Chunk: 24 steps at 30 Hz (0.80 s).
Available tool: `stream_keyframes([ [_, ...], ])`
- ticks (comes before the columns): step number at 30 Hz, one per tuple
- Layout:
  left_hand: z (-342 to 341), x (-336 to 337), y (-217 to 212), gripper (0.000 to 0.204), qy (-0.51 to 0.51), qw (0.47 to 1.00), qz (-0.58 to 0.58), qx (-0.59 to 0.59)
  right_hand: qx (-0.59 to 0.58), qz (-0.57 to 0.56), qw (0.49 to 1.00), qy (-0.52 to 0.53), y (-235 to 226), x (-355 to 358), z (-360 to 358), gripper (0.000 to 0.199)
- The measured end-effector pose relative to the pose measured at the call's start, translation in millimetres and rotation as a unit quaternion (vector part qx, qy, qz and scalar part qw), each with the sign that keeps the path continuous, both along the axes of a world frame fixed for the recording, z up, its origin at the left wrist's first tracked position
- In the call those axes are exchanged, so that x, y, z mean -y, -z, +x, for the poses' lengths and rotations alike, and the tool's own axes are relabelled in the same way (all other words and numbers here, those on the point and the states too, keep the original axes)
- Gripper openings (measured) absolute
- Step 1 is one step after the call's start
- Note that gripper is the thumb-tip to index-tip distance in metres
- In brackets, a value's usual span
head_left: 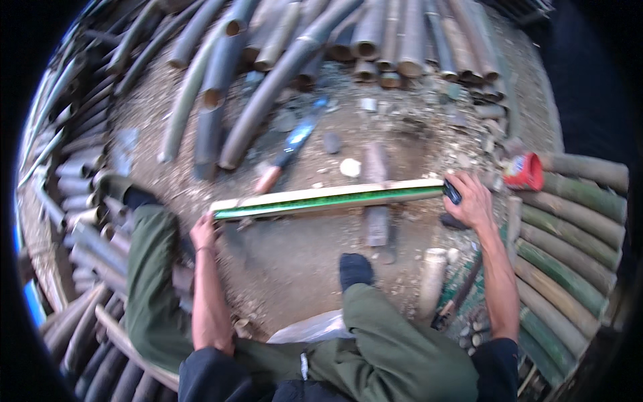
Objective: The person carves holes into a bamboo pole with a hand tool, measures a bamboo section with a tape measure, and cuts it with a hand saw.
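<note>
i've got split bamboo [295, 196] crosswise ahead, long axis left-right: my left hand [203, 232] pinches its left end, right hand [473, 199] clasps a likely tape measure [453, 193] at its right; neither's nearer.

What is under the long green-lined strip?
A block shows on both sides of the strip; what lies directly beneath is covered, so whether they touch cannot be seen.

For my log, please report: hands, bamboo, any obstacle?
Left hand closed at bamboo piece, left end. Right hand holding dark object, right end. Green strip along bamboo. Long-bladed tool lies just beyond.
</note>
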<state>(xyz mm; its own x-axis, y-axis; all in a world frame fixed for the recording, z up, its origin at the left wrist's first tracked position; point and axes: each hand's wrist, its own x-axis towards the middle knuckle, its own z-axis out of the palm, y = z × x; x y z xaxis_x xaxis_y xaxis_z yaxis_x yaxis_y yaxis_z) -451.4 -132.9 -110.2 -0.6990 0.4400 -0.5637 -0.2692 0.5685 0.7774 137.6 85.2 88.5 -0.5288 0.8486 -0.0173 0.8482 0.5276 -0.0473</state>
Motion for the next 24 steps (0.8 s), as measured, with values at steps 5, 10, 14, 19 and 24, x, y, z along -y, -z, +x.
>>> stream_keyframes([
  [5,38.6,21.1,-3.7,0.031,0.042,0.989,0.051,0.13,0.099,-0.143,0.985,-0.008,3.1,40.5,-97.8,0.051],
  [10,64.6,31.2,9.8,0.032,0.049,0.994,0.038,0.088,0.079,-0.172,0.982,-0.017,38.3,44.7,-121.7,0.047],
  [14,78.2,5.6,-18.4,0.036,0.172,0.906,-0.09,-0.375,0.056,-0.18,0.982,-0.024,50.5,45.1,-117.2,0.047],
  [19,148.9,-76.4,-58.4,0.042,0.353,0.865,0.203,-0.294,0.051,-0.154,0.986,-0.037,67.3,41.9,-114.2,0.046],
  [24,177.6,-146.1,-25.3,0.034,0.742,0.66,0.012,-0.12,0.056,-0.147,0.986,-0.052,70.2,37.0,-120.4,0.045],
])
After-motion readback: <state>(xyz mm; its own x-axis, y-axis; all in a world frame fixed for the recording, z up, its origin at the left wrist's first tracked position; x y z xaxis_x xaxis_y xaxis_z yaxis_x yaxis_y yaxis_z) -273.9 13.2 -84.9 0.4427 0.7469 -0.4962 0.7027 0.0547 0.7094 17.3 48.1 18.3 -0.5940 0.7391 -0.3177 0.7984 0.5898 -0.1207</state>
